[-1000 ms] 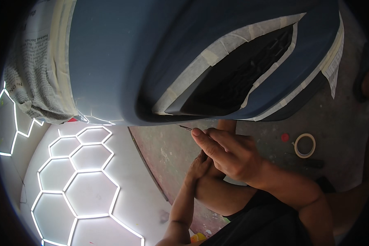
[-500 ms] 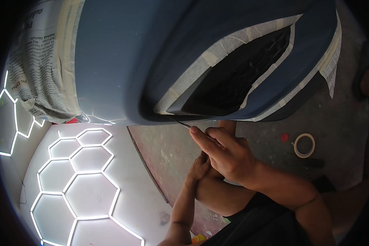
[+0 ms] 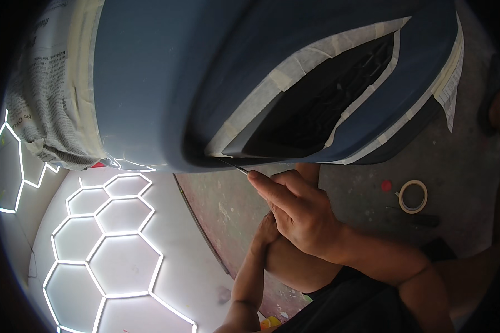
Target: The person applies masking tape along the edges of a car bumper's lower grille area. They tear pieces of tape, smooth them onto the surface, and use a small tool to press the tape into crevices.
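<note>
My right hand [image 3: 303, 213] is closed round a thin, dark pointed tool [image 3: 241, 169], most of it hidden by the fingers. The tool's tip reaches the lower left corner of a black vent [image 3: 311, 116] in a blue-grey car bumper [image 3: 139, 94]. Cream masking tape [image 3: 294, 72] runs in strips round the vent's edge, close to that tip. My left hand [image 3: 265, 228] rests against my bent leg below, partly behind the right hand; its fingers are hidden.
A masking tape roll [image 3: 413, 197] and a small red round thing [image 3: 386, 186] lie on the grey floor. Newspaper [image 3: 50, 100] is taped over the bumper's left side. A white wall with glowing hexagon lights [image 3: 122, 266] stands lower left. Another person's limb shows at far right.
My right hand has shifted slightly left, and the tool with it. The bumper's left part and newspaper appear slightly further left in view. My left hand stays by my leg.
</note>
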Tool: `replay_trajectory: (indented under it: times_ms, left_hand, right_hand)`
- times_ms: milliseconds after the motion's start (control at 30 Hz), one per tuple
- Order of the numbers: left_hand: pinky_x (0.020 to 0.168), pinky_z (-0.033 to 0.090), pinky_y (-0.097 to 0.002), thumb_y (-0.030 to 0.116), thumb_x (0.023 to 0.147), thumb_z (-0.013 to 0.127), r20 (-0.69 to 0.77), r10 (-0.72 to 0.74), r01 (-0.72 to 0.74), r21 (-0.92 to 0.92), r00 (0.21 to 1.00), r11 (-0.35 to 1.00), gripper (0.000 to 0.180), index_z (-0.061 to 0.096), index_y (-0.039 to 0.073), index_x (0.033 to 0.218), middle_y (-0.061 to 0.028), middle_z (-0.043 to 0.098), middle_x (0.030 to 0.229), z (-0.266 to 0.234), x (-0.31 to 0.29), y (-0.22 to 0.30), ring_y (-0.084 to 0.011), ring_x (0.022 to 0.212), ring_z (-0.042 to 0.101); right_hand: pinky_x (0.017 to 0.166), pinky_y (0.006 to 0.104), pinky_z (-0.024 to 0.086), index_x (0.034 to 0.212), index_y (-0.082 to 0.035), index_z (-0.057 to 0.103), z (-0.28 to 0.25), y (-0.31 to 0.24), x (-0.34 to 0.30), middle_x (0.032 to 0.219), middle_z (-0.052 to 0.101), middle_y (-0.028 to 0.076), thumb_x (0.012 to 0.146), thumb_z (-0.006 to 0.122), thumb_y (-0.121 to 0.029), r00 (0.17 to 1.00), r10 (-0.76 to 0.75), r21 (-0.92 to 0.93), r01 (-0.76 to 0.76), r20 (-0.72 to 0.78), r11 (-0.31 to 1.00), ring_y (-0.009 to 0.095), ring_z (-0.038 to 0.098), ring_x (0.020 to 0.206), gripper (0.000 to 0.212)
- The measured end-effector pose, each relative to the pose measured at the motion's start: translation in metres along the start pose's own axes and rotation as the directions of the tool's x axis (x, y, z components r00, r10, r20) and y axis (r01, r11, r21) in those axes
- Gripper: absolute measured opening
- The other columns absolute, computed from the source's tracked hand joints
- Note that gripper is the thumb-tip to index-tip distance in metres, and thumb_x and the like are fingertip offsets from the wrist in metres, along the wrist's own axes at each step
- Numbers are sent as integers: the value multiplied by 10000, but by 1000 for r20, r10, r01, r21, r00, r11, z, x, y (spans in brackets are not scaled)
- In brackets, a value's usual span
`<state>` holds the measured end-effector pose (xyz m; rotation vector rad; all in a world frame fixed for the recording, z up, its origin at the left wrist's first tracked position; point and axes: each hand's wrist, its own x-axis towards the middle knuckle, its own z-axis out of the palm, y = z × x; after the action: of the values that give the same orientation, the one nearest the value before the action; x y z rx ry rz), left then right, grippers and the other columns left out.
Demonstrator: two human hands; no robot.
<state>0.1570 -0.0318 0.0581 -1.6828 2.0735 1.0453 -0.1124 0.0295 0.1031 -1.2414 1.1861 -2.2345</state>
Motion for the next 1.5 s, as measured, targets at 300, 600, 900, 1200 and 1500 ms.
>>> replay_trajectory:
  times_ms: [300,600,900,1200,1500]
  left_hand:
    - [1185,419,-472,485,1042,550,-38,48,-48,4,998,999,813,278,52,1674,-292,503,1585,1,-1,6,-433,1492,467]
    - [1183,420,-483,495,1057,533,-15,-66,66,42,998,997,782,300,58,1662,-303,516,1568,1,1,5,-451,1475,478]
    - [1194,404,-480,508,1066,527,-77,-110,113,39,991,993,767,334,31,1635,-322,520,1553,7,-1,-3,-455,1469,483]
    - [1221,380,-458,596,1036,547,-122,73,-67,51,990,996,916,315,-63,1627,-352,490,1563,11,7,-34,-447,1495,459]
    - [1199,399,-481,570,1055,508,-53,-122,127,109,991,986,822,298,57,1663,-315,513,1564,0,-2,15,-461,1474,475]
  right_hand:
    - [617,318,540,1348,-59,726,-4,-13,12,885,644,58,910,739,96,990,140,59,-139,-19,989,172,637,750,464]
    - [594,326,527,1298,-33,742,-21,-26,27,853,645,78,932,713,92,987,157,60,-159,44,985,189,653,699,388]
    - [583,332,539,1261,4,742,-30,-28,33,856,684,111,953,699,83,984,165,50,-169,61,984,198,684,687,321]
    - [562,330,513,1265,8,743,-46,-27,24,830,651,99,953,718,68,984,139,3,-140,114,990,181,642,656,319]
    - [576,317,532,1281,8,738,-44,-20,34,859,671,100,949,723,63,988,98,37,-103,122,994,198,684,688,336]
